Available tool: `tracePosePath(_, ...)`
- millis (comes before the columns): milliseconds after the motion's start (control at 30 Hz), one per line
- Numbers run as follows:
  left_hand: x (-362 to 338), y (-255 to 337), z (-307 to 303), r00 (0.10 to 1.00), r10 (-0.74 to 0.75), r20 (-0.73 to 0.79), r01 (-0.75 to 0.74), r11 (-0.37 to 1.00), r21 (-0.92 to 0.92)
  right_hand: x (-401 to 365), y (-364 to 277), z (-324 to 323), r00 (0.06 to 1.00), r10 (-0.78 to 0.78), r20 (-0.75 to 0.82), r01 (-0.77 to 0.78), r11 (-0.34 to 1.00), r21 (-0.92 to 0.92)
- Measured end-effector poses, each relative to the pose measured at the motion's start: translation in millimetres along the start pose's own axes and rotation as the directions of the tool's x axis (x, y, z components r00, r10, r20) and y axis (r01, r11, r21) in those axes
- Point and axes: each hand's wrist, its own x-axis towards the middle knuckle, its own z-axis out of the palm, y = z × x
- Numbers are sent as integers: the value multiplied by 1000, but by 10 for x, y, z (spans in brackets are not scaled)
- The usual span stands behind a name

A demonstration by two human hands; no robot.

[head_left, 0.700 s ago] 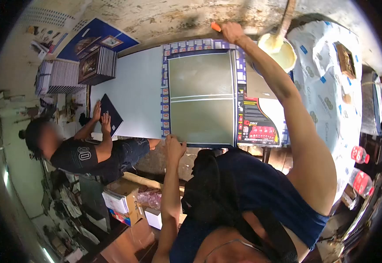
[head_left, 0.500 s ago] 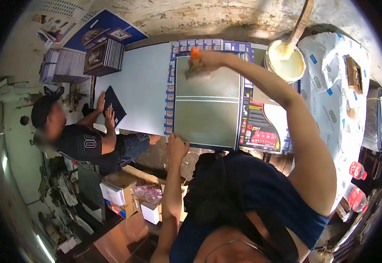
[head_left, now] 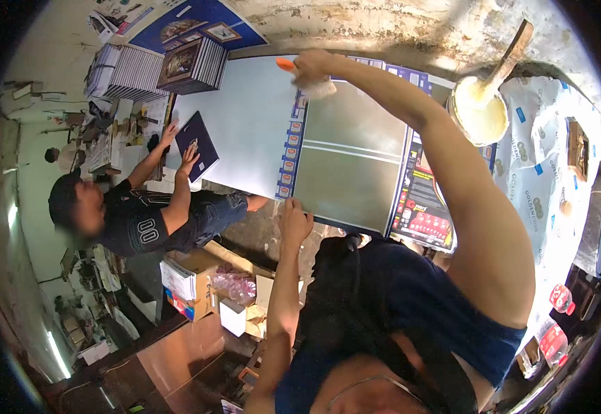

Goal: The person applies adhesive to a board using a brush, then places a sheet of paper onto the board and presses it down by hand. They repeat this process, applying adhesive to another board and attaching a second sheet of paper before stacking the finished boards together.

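My right hand [head_left: 312, 67] is closed around a brush [head_left: 324, 90] with an orange handle; its pale bristles are over the far left corner of a cover sheet [head_left: 345, 183]. This sheet has two wet-looking grey-brown panels, white strips between them and dark blue edges. At its near left corner, my left hand [head_left: 296, 221] has its fingers curled on the edge. Patterned printed paper [head_left: 288, 165] lies underneath. A tub of cream-coloured paste [head_left: 478, 114] with a wooden stick [head_left: 511, 55] in it stands to the right.
At left, another person [head_left: 155, 207] rests both hands on a dark book cover [head_left: 197, 146] on the white table [head_left: 252, 124]. Stacked books [head_left: 193, 65] stand behind. Plastic-wrapped material [head_left: 531, 131] and red-labelled bottles [head_left: 553, 345] are at right; a cardboard box [head_left: 200, 286] sits below.
My right hand has swept the brush left and toward the sheet's far left corner. My left hand stays at the near corner. The whole view has shifted slightly.
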Motion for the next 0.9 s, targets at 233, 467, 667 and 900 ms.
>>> tracePosePath(233,28,12,-15,999,-4,38,4,1000,-19,-621,-473,603,865,-499,-52,493,825,276)
tracePosePath(467,57,81,-68,997,-11,80,8,999,36,-1966,-283,623,857,-484,177,495,869,-20)
tracePosePath(667,48,-32,-4,996,76,51,-79,995,67,-2924,-41,382,895,-219,389,258,965,-51)
tracePosePath(900,136,-174,160,996,85,35,-89,989,116,-2980,16,65,947,-156,-280,167,986,13)
